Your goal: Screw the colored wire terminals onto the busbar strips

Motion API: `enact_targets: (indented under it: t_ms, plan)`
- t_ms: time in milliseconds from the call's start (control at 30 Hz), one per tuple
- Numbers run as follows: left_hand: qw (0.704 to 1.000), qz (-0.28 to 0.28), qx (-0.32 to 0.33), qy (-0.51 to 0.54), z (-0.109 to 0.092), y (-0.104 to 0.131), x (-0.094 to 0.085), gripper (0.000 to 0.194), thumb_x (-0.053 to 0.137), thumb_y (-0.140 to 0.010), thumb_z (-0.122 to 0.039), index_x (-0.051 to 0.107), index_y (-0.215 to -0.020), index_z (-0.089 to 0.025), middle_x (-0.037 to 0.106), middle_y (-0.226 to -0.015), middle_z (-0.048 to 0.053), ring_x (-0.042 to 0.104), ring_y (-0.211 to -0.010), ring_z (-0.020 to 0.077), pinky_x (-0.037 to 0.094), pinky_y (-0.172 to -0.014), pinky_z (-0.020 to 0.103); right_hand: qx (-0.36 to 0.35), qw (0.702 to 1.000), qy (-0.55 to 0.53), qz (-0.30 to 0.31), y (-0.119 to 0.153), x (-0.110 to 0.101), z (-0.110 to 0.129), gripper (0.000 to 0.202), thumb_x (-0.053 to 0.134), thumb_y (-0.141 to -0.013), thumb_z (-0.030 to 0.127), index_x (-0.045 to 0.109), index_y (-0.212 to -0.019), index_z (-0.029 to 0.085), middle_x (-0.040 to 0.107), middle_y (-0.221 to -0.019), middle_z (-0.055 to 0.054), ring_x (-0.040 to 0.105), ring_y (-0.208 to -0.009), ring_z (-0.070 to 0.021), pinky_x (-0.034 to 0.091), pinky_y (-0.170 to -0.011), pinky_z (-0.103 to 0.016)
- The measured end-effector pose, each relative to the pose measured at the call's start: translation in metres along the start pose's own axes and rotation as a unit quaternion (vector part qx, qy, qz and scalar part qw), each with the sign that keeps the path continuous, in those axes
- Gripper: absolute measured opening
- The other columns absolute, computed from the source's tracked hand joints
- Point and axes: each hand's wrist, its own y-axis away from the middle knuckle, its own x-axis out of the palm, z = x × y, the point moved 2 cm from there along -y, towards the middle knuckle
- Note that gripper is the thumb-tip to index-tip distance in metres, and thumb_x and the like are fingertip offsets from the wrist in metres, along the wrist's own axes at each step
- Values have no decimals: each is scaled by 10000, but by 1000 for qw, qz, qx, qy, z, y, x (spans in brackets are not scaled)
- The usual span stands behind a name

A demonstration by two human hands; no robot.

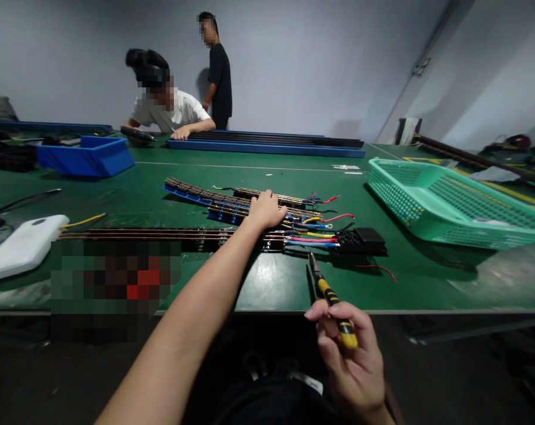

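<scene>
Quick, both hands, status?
Left hand: resting on the copper-and-blue strips, fingers spread.
Right hand: holding the yellow-and-black handled pliers.

Workshop, likely electronics assembly: long green work table [302,289] with wired strips [223,203], loose wires [384,268] and pliers [322,283]. Blue bin [88,156] and green basket [430,218] on it. Person in white [174,112] bent over the far side, plain wall [302,71] behind.
</scene>
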Motion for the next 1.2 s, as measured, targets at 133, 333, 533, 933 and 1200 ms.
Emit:
enact_targets:
  t_ms: [133, 333, 533, 933, 1200]
  plan:
    - [1000, 2, 0, -2, 0, 0, -1, 529, 375, -967, -465, 594, -1314, -132, 565, -1383, 168, 499, -1282, 311, 425, -1045, 447, -2, 1000, 11, 25, -10, -3, -2, 290, 629, -958, 275, 532, -1230, 299, 680, -1075, -59, 452, -573, -79, 460, -590, -224]
    - [1000, 4, 2, -2, 0, 0, -3, 524, 371, -969, -475, 593, -1317, -152, 558, -1393, 164, 493, -1291, 311, 418, -1048, 442, -7, 999, 31, -8, -13, -5, -2, 254, 661, -932, 280, 541, -1155, 287, 685, -995, -53, 505, -608, -112, 487, -644, -272]
    - [1000, 5, 10, -3, 1, -1, -2, 542, 358, -976, -502, 603, -1303, -146, 570, -1362, 168, 503, -1282, 320, 422, -1043, 450, -17, 990, 138, 26, -34, -9, -5, 240, 655, -924, 241, 553, -1136, 284, 690, -1009, -49, 465, -550, -101, 445, -545, -243]
    - [1000, -16, 10, -8, 0, -2, 0, 564, 386, -958, -526, 614, -1286, -128, 583, -1343, 173, 508, -1264, 322, 416, -1044, 458, -94, 860, 460, 200, -77, 16, -19, 330, 554, -939, 175, 675, -1233, 264, 739, -689, -17, 617, -486, -162, 319, -504, -270]
    - [1000, -17, 8, -2, 1, -2, 1, 558, 393, -955, -530, 611, -1295, -145, 582, -1350, 167, 502, -1273, 324, 407, -1051, 457, -55, 855, 444, 261, -90, 13, -4, 249, 630, -912, 301, 643, -1157, 254, 740, -778, -16, 633, -580, -167, 336, -527, -254]
